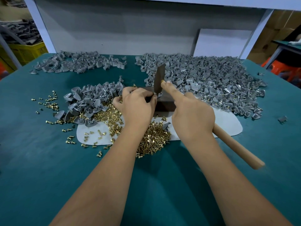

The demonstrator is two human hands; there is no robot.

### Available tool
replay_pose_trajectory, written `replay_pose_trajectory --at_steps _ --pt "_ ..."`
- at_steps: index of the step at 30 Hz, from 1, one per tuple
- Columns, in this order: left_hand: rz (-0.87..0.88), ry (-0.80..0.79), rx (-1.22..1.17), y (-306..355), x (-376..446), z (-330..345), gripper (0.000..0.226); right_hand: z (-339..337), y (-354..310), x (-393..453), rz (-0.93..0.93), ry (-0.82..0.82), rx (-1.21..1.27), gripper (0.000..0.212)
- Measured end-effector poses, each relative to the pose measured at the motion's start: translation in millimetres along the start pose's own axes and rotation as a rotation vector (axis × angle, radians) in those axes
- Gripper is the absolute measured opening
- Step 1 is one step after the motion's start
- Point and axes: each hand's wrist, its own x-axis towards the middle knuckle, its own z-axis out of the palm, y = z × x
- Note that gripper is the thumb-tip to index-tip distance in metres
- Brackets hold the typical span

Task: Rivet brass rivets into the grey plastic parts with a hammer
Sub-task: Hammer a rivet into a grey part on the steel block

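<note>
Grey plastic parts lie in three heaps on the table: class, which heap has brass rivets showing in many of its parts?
The big heap at back right, behind the hammer; brass tips dot it. The other two show bare grey.

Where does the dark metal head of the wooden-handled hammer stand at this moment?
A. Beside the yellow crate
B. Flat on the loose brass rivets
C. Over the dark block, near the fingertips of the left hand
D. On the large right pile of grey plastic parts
C: the right hand grips the wooden-handled hammer, whose head stands over the dark block, close to the left hand, which pinches something small there.
</note>
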Motion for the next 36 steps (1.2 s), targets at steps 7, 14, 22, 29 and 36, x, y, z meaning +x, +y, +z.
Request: replay_pose_trajectory --at_steps 7,14,22,29,36 --pt "-0.124 -0.175 -0.205 -0.5 5.4 -5.8 0.009 1.0 17.3 3.3 0.102 0.176 0.105 0.072" --pt "-0.194 -0.246 -0.274 -1.5 8.0 -7.6 0.011 8.3 41.0 9.7 0.231 0.042 0.071 0.068" --pt "-0.204 -0.27 -0.339 -1.2 8.0 -10.4 0.014 20.9 58.9 13.2 0.343 -0.101 0.051 0.048" --pt "-0.231 -0.279 -0.396 0.9 7.2 -12.3 0.027 32.0 63.5 12.6 0.349 -0.192 0.055 0.006" --pt "-0.236 -0.289 -0.422 0.8 7.6 -13.3 0.025 32.6 56.9 9.9 0.267 -0.149 -0.06 0.021"
